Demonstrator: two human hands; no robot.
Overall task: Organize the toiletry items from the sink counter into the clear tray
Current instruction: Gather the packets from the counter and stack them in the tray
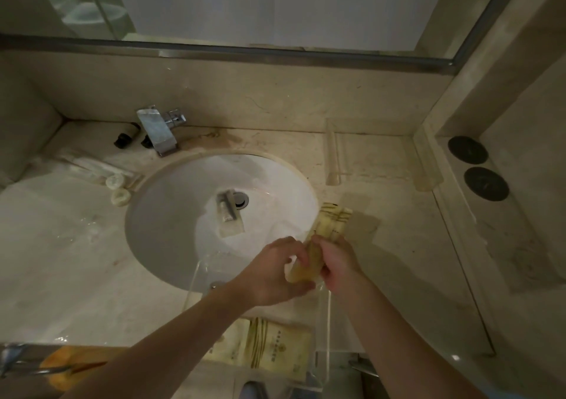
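My left hand (275, 271) and my right hand (338, 265) both grip a bundle of yellowish toiletry packets (324, 236) over the sink's front right rim. The clear tray (323, 331) sits at the counter's near edge below my hands, with flat yellow packets (269, 346) lying in it. A small toothpaste tube (226, 208) lies in the sink basin (171, 214) on a wrapper. Two small dark-capped bottles (127, 136) lie by the faucet. Wrapped toothbrushes (88, 165) and two round white caps (118, 188) rest on the left counter.
A chrome faucet (159, 132) stands behind the basin. A second clear tray (376, 153) sits on the counter at the right back, by the wall. Two dark round discs (476, 168) lie on the right ledge. A mirror runs along the back.
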